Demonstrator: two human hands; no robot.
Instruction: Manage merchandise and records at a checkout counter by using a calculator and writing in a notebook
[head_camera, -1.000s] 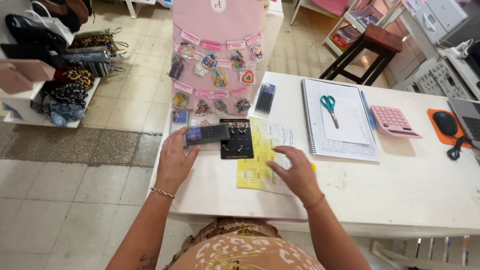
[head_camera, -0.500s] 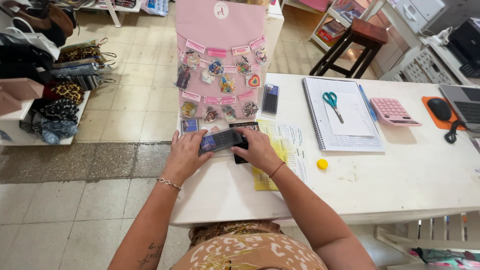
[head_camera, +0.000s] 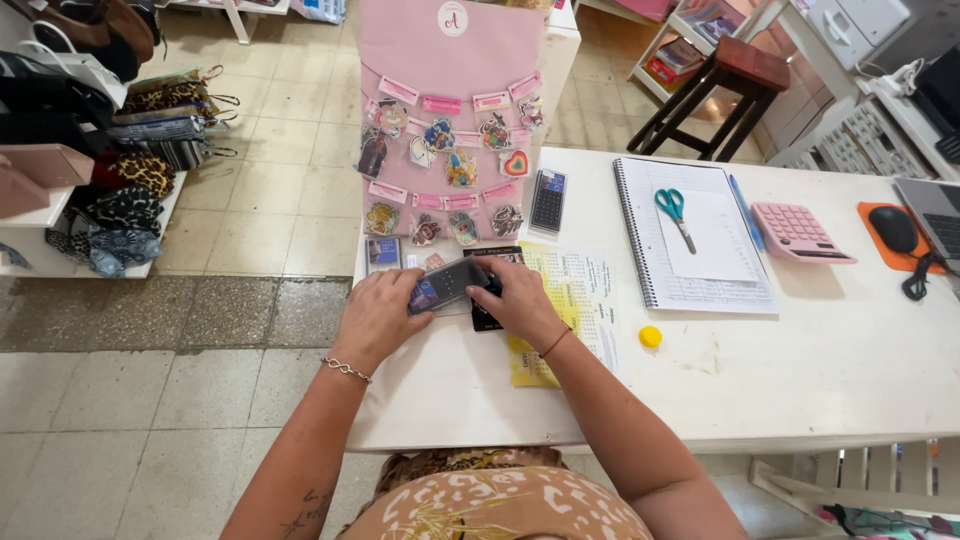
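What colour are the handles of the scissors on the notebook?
Teal; the scissors show best in the head view.

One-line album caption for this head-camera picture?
Both hands, left hand and right hand, hold a small dark rectangular device over a white table.

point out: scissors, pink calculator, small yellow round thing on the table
scissors (head_camera: 672, 211), head view, on the teal handles.
pink calculator (head_camera: 796, 229), head view, on the key field.
small yellow round thing (head_camera: 650, 337), head view, on its top face.
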